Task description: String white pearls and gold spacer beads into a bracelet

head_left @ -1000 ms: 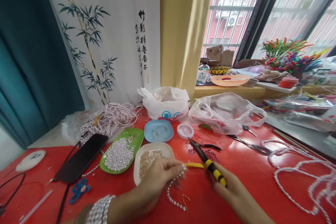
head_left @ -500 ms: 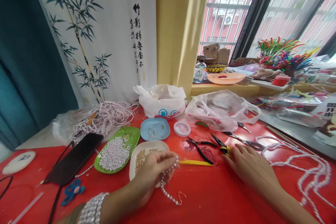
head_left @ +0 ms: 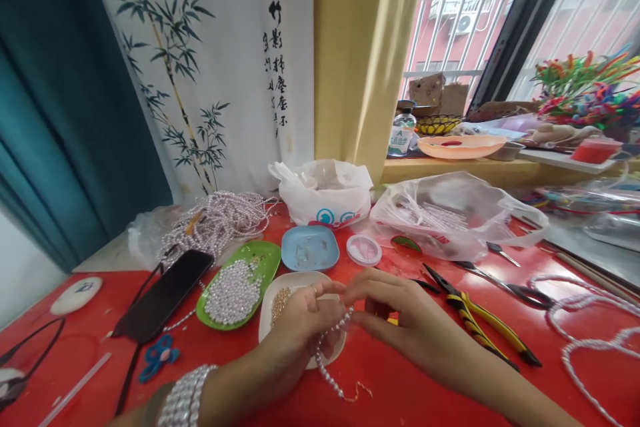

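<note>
My left hand (head_left: 303,323) pinches a silvery pearl bead strand (head_left: 327,370) between thumb and fingers. The strand hangs down, and a thin gold chain (head_left: 363,390) at its lower end lies on the red table. My right hand (head_left: 395,307) meets the left fingertips, its thumb and fingers closing about the strand's upper end; the exact contact is partly hidden. Beneath my left hand is a cream dish (head_left: 267,300) with gold beads (head_left: 280,303). Yellow-and-black pliers (head_left: 473,313) lie right of my right hand, which partly covers a second, black-handled pair (head_left: 425,285).
A green tray (head_left: 273,257) of pearl beads, a blue dish (head_left: 310,230) and a black phone-like object (head_left: 165,293) sit left. White plastic bags (head_left: 325,197) stand behind. Scissors (head_left: 520,290) and bead strands (head_left: 575,347) lie right, a blue flower-shaped piece (head_left: 160,357) front left.
My right hand has let go of the yellow-and-black pliers, leaving them on the table, and moved left to the bead strand. My left hand keeps its hold. The view has shifted slightly.
</note>
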`<action>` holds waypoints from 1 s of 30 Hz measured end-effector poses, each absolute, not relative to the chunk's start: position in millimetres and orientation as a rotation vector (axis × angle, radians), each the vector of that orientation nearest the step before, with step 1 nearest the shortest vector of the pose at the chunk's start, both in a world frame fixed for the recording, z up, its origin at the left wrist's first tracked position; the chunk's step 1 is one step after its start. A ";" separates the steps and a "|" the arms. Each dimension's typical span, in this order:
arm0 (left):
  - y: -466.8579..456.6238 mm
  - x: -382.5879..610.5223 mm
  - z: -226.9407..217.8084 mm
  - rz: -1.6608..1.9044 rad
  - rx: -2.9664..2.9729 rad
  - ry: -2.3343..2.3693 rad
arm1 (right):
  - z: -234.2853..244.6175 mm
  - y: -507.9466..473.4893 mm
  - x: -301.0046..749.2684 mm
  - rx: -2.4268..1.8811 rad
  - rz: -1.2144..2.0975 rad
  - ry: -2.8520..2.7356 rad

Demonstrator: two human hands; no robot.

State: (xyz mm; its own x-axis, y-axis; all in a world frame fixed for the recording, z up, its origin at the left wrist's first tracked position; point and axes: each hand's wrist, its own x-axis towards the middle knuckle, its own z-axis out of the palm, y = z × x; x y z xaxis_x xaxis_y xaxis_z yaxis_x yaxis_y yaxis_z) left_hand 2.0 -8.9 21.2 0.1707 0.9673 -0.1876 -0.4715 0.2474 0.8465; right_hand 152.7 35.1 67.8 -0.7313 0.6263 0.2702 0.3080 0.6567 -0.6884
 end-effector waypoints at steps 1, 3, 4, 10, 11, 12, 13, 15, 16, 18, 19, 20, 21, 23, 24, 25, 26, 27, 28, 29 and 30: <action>-8.0 1.2 20.6 1.160 0.738 0.848 | 68.7 37.2 152.8 -0.736 0.852 -2.393; -6.5 -0.7 19.9 1.156 0.780 0.868 | 70.2 40.7 153.0 -0.784 0.842 -2.419; -5.9 -1.9 20.1 1.152 0.822 0.892 | 70.3 42.2 153.1 -0.822 0.851 -2.424; -6.0 -8.7 29.8 1.235 1.378 1.280 | 59.0 50.8 150.6 -0.948 1.133 -2.327; -6.7 -9.5 31.8 1.269 1.484 1.333 | 56.2 51.6 149.9 -0.934 1.138 -2.304; -7.4 -10.2 33.4 1.289 1.578 1.365 | 53.7 52.1 149.1 -0.911 1.129 -2.284; -8.0 -10.9 34.6 1.294 1.653 1.377 | 51.5 52.3 148.3 -0.885 1.115 -2.265; -9.0 -11.9 35.6 1.290 1.753 1.390 | 48.5 52.3 146.6 -0.881 1.156 -2.234; -9.3 -12.3 35.6 1.290 1.793 1.400 | 47.7 52.2 145.7 -0.917 1.232 -2.216; -9.5 -12.8 34.8 1.290 1.862 1.426 | 47.4 52.2 144.2 -0.983 1.488 -2.152; -9.5 -12.9 34.1 1.285 1.891 1.437 | 47.7 52.3 143.6 -0.990 1.632 -2.099; -9.5 -12.8 33.3 1.276 1.914 1.451 | 48.1 52.5 143.1 -0.978 1.751 -2.039; -9.5 -12.7 32.3 1.262 1.931 1.464 | 48.6 52.7 142.8 -0.953 1.830 -1.987; -9.4 -12.0 30.3 1.233 1.952 1.491 | 49.5 52.8 142.5 -0.917 1.868 -1.938; -9.3 -11.6 29.4 1.221 1.956 1.504 | 49.8 52.7 142.5 -0.921 1.854 -1.940; -9.1 -11.0 28.7 1.216 1.959 1.516 | 49.9 52.5 142.6 -0.932 1.832 -1.952; -8.9 -10.3 28.1 1.216 1.962 1.527 | 49.9 52.2 142.7 -0.947 1.809 -1.968; -8.6 -9.7 27.9 1.222 1.966 1.536 | 49.8 51.9 142.7 -0.962 1.787 -1.984; -8.3 -9.0 28.0 1.231 1.969 1.544 | 49.5 51.7 142.8 -0.975 1.767 -1.995; -8.0 -8.3 28.3 1.243 1.973 1.549 | 49.2 51.5 142.7 -0.983 1.753 -2.002; -7.7 -7.7 28.9 1.255 1.976 1.550 | 48.8 51.4 142.6 -0.991 1.746 -2.006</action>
